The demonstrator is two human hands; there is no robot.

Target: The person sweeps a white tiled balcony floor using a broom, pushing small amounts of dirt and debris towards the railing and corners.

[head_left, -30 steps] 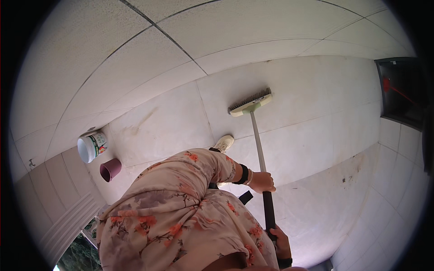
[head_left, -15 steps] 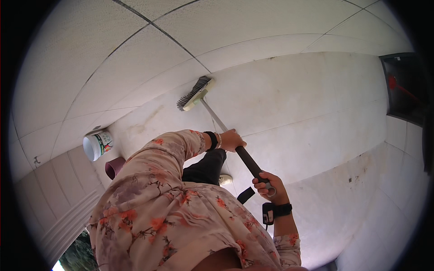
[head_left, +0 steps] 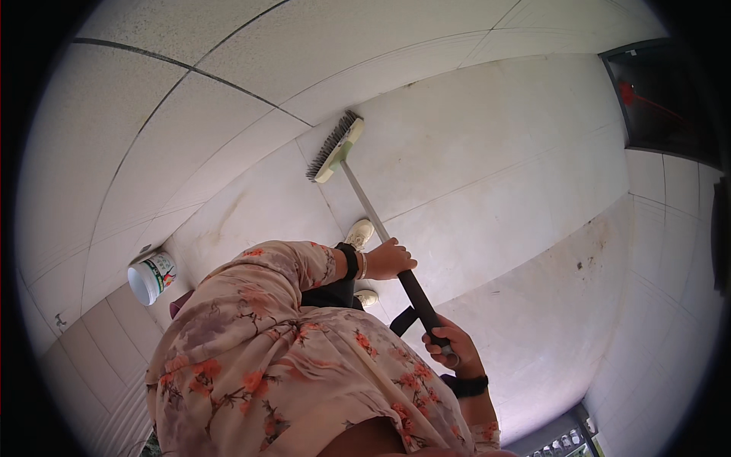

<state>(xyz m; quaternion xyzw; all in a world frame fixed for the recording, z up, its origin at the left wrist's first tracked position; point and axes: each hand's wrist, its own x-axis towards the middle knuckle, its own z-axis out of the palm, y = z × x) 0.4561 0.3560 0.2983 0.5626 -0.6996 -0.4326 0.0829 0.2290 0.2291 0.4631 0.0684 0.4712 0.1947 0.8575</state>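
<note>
A long-handled scrub brush [head_left: 340, 148] slants from the far middle down to the right. Its pale cream and green head carries dark bristles and lies at the foot of the far tiled wall. My left hand [head_left: 390, 259] wraps around the handle where the metal pole meets the black grip. At the grip's near end, my right hand [head_left: 454, 343] is closed on it just above the ring-shaped tip. Both wrists wear black straps.
A white bucket [head_left: 151, 277] with a printed label stands by the left wall. Behind my sleeve, a purplish container [head_left: 180, 303] is mostly hidden. My pale shoes [head_left: 359, 234] are on the tiled floor [head_left: 487, 206]. A dark opening [head_left: 662, 103] with something red inside is at far right.
My hands have come lower in the picture with the brush handle, which now stands steeper. The view has shifted too, and one more of my shoes shows beside the pole.
</note>
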